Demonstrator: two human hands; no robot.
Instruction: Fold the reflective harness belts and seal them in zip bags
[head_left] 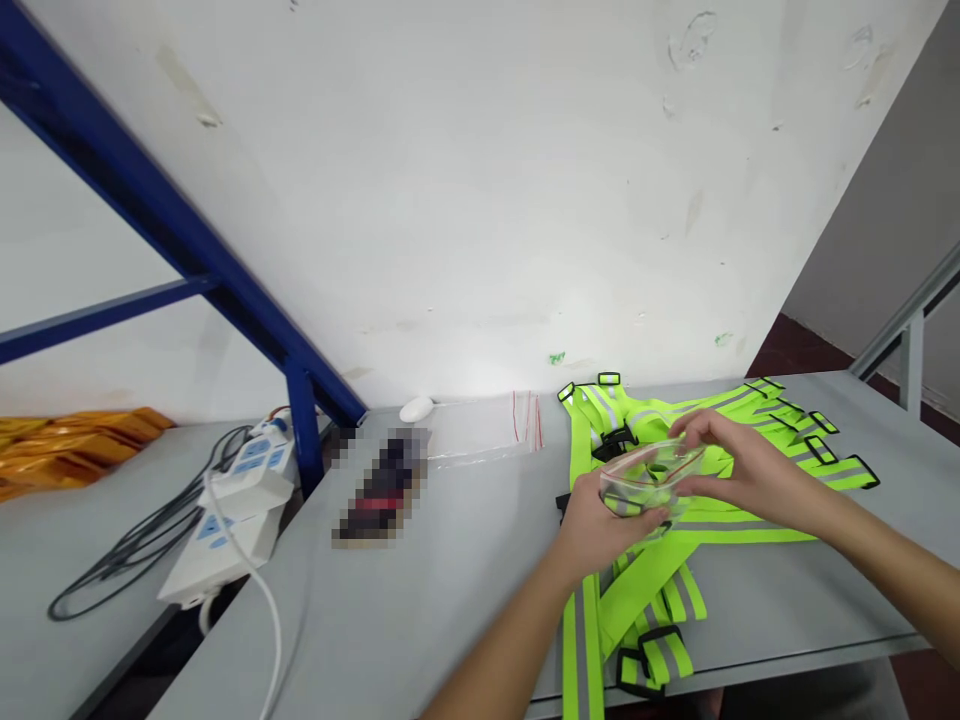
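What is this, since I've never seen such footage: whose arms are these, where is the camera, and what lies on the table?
There is no machine here: the one picture comes from a camera worn on a person's head, looking down at their own bare arms. The left hand and right hand hold a clear plastic bag with something neon yellow inside. Below it lies a pile of neon yellow reflective straps on a grey table. By the wall lie more clear bags; white power strips sit to the left.

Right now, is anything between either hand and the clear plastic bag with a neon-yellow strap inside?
Nothing visible. The left hand and right hand both grip the clear plastic bag directly, above the neon-yellow reflective straps on the grey table.
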